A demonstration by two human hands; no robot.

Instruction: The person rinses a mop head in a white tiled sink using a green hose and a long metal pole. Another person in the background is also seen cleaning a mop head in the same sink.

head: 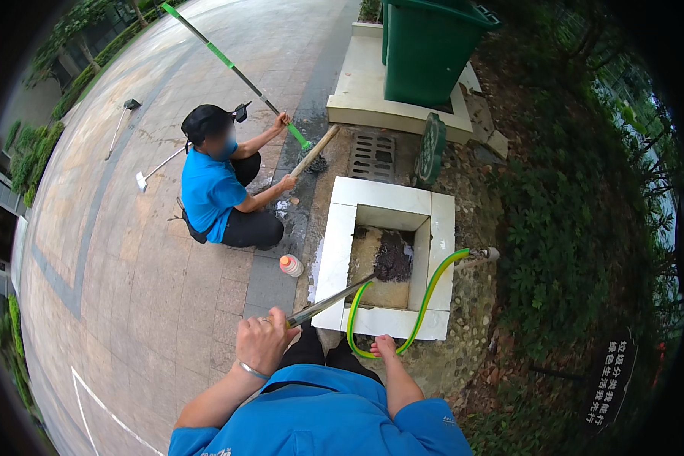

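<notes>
My left hand (265,339), with a band at the wrist, is closed around the metal handle (330,297) of a mop. The handle slants down into a white-rimmed square basin (442,239), where the dark, wet mop head (393,259) lies on the stained bottom. My right hand (383,346) is closed on a green-and-yellow hose (433,285) just outside the near rim. One end of this hose is joined to a tap (484,253) right of the basin; the other hangs over the basin. A bottle with an orange cap (291,265) stands left of the basin.
A co-worker (216,176) squats at the left, holding a green-handled mop (251,85) and a wooden pole (314,151). Beyond the basin are a drain grate (371,157), a round green lid (431,149) and a green bin (427,51). A broom and dustpan lie farther left; shrubs line the right.
</notes>
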